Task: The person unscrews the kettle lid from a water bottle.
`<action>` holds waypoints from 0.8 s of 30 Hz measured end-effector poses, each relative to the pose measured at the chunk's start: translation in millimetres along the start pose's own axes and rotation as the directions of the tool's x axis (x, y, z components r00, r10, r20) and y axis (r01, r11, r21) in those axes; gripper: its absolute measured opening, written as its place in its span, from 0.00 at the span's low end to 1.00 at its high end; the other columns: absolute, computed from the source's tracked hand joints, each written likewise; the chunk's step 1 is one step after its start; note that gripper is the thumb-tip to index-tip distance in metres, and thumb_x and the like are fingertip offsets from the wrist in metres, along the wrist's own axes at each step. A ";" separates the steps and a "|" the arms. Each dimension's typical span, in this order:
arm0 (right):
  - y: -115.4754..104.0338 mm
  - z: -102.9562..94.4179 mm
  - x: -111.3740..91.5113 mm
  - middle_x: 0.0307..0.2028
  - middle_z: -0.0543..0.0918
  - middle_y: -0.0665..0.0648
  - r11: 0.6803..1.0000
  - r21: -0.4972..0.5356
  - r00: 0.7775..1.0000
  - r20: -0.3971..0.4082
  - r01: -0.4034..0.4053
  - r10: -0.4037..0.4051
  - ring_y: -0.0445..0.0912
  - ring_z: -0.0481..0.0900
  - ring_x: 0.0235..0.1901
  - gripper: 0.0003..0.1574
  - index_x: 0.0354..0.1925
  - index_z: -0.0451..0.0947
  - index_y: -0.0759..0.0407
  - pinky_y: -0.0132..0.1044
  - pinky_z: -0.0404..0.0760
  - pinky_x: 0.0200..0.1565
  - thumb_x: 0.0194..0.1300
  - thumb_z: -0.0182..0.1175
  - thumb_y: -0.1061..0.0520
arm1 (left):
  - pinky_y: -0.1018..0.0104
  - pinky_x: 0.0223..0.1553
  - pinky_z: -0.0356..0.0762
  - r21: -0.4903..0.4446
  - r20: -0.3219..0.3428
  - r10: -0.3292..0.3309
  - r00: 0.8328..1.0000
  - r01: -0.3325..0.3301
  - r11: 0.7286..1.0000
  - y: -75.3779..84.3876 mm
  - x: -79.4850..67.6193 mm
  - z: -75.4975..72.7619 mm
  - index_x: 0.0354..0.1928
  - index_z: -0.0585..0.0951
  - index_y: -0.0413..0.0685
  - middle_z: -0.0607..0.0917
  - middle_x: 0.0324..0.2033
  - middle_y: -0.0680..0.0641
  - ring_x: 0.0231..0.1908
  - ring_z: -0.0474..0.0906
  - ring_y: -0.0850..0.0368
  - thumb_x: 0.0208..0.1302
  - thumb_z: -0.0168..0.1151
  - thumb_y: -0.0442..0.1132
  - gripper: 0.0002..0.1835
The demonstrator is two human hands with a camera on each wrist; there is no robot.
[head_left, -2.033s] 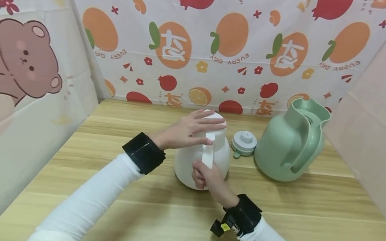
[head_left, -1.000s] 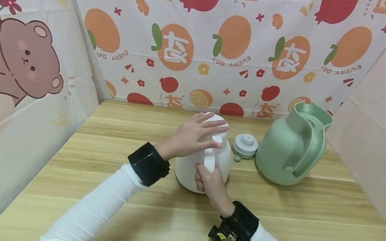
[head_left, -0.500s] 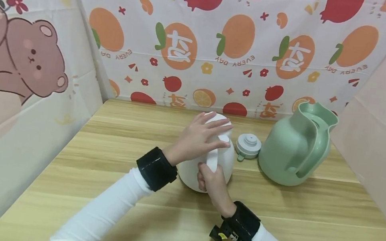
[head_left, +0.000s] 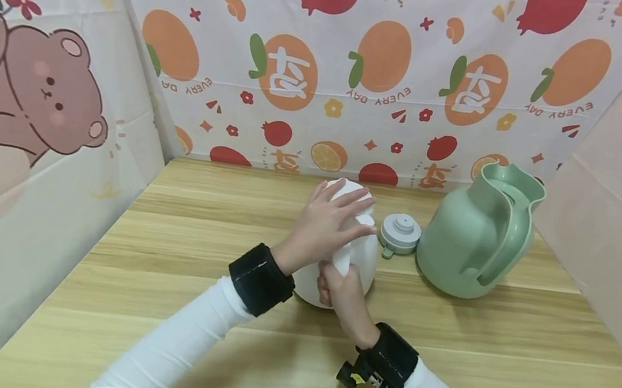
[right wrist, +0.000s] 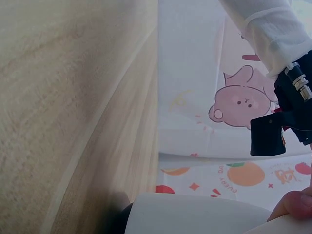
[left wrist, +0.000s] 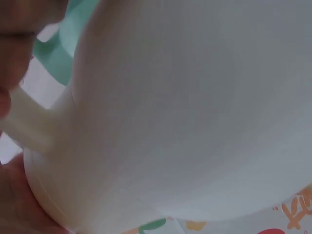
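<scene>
A white thermos jug (head_left: 363,262) stands on the table, its handle (head_left: 341,261) facing the person. My left hand (head_left: 321,227) lies over the jug's white lid (head_left: 348,187) with fingers spread and nearly straight, thumb by the top of the handle. My right hand (head_left: 346,294) grips the lower handle with curled fingers. In the left wrist view the jug's smooth body (left wrist: 185,112) fills most of the picture, with fingers at the left edge. The right wrist view catches part of the jug (right wrist: 195,213) low down, and a finger at the right edge.
A grey round stopper (head_left: 401,230) with a green tab lies right of the white jug. Beyond it stands a green thermos jug (head_left: 452,253), its handle toward the front right. Printed cloth (head_left: 326,73) hangs behind the wooden table (head_left: 215,214) and along both sides.
My left wrist and forearm have swung right while the spread fingers stay on the lid. The right hand keeps its grip on the handle. The head view has shifted slightly.
</scene>
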State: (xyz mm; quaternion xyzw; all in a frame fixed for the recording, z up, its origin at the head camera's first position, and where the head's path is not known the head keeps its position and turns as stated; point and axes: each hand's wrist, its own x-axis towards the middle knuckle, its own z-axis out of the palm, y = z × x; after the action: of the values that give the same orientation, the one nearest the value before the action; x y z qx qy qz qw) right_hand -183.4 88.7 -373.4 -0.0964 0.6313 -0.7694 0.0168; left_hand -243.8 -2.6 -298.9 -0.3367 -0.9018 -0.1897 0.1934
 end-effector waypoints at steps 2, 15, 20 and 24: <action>-0.1 0.1 0.1 0.10 0.59 0.51 1.000 -0.001 1.000 0.003 0.009 -0.009 0.41 0.56 0.10 0.17 0.17 0.60 0.60 0.31 0.54 0.16 0.62 0.46 0.63 | 0.51 0.64 0.39 0.011 -0.015 -0.015 1.000 0.015 1.000 2.4 -0.2 1.0 0.61 0.73 0.56 0.69 0.61 0.53 0.65 0.53 0.47 0.59 0.56 0.60 0.29; -0.3 -2.8 2.0 0.11 0.59 0.51 1.000 -0.008 0.997 0.080 0.021 -0.020 0.41 0.56 0.11 0.18 0.20 0.59 0.60 0.31 0.55 0.17 0.67 0.47 0.58 | 0.51 0.64 0.35 0.037 0.016 -0.085 0.996 0.084 0.996 9.2 -0.4 1.3 0.63 0.69 0.57 0.66 0.63 0.51 0.66 0.50 0.47 0.61 0.52 0.61 0.31; -1.3 -4.4 2.8 0.12 0.58 0.51 1.000 0.018 0.994 0.112 -0.023 0.020 0.41 0.55 0.11 0.18 0.20 0.58 0.60 0.31 0.54 0.17 0.66 0.47 0.59 | 0.50 0.63 0.42 0.056 0.083 -0.008 0.997 0.003 0.998 2.3 2.2 -7.7 0.64 0.69 0.57 0.66 0.63 0.51 0.65 0.51 0.46 0.63 0.51 0.60 0.30; -2.3 -5.8 3.9 0.11 0.57 0.51 0.999 0.008 0.992 0.121 -0.047 0.046 0.41 0.54 0.11 0.19 0.16 0.56 0.60 0.31 0.53 0.17 0.62 0.45 0.61 | 0.50 0.60 0.48 0.058 0.135 0.099 0.986 -0.108 0.992 -10.6 10.1 -13.9 0.63 0.70 0.58 0.68 0.62 0.51 0.62 0.55 0.46 0.62 0.53 0.59 0.29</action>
State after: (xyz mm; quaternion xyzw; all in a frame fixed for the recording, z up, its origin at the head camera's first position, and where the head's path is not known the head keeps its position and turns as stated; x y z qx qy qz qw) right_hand -188.0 94.2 -371.8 -0.1282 0.6268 -0.7650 0.0735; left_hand -255.0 -11.2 -284.6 -0.3883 -0.8996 -0.1271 0.1539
